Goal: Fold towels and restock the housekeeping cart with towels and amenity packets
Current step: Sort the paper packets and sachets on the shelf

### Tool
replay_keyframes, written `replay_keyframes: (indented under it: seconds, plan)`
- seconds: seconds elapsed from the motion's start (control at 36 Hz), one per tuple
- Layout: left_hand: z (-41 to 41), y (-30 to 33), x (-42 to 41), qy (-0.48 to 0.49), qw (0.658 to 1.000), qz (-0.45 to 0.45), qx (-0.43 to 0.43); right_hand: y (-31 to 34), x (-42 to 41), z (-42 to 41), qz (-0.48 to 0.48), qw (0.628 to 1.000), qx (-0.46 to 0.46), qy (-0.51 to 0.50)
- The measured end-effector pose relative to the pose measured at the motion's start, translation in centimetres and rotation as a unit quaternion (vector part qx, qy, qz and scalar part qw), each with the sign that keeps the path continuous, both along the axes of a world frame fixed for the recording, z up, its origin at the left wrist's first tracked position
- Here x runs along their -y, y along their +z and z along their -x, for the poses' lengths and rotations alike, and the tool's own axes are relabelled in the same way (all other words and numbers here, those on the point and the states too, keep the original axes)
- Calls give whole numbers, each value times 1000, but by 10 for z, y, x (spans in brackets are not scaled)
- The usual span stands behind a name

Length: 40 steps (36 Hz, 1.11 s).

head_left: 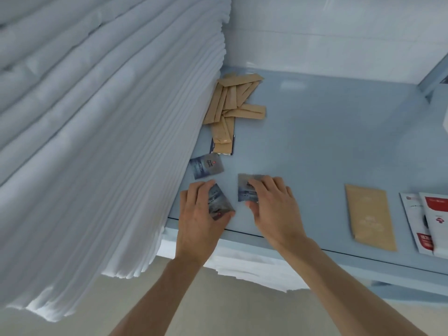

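Packets lie scattered on a pale blue shelf (327,141), hemmed in on the left by a tall stack of folded white towels (109,129) whose edges overhang the shelf front. Against that stack sits a loose heap of tan sticks (232,103), crossing one another at odd angles, most with their long axes running away from the person. One grey-blue packet (206,165) lies flat just in front of the heap, close beside the towels, its long axis slightly tilted to the shelf edge. Well to the right lie a tan sachet (369,217), long axis running front to back, and red-and-white sachets (429,221) at the frame edge, near the shelf front.

The left hand (198,214) pinches a second grey-blue packet (219,202) between thumb and fingers near the shelf's front edge, right next to the towels; this packet is turned on a diagonal, one corner pointing toward the person. The right hand (271,202) grips a third grey-blue packet (247,190), fingers curled over its top and thumb below, with the packet's left part showing past the fingertips. The two held packets sit just beside each other, apart.
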<state>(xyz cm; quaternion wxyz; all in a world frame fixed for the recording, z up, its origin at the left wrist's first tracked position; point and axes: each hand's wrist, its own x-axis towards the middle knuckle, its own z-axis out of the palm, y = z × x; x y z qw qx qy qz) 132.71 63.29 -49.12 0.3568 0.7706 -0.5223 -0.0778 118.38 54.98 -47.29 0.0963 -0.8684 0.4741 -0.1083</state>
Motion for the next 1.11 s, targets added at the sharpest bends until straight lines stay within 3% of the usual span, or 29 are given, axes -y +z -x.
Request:
replay_keyframes:
  seconds: [0.08,0.19,0.25,0.33,0.39,0.53,0.64,0.78,0.86,0.94,1.03,1.11]
  plan:
    - [2,3,-2,-18,997,12,-78,0,-8,6,70,997,11,-19]
    - [11,9,0,-9,982,17,-187,4,-17,17,145,980,108,-87]
    - [16,11,2,8,971,16,-237,5,-17,26,100,965,210,-124]
    - [25,10,5,47,959,9,-279,6,-23,38,-21,913,371,-171]
    - [32,10,8,65,949,-5,-307,7,-29,43,-25,890,421,-173]
    - [40,10,16,35,930,-19,-366,5,-42,46,-6,923,379,-65]
    - [42,14,20,-16,860,-9,-510,-3,-43,43,-23,953,301,6]
    - [32,18,21,-14,804,-11,-595,-11,-39,38,-50,964,256,56]
    - [26,16,21,-22,834,-14,-552,-12,-40,35,-45,968,235,77]
    - [26,8,20,0,861,1,-508,-10,-38,29,-58,958,276,53]
    - [24,3,21,59,914,49,-398,-7,-28,17,-66,947,314,-9]
    - [26,2,21,100,936,85,-326,0,-10,0,-89,940,327,-29]
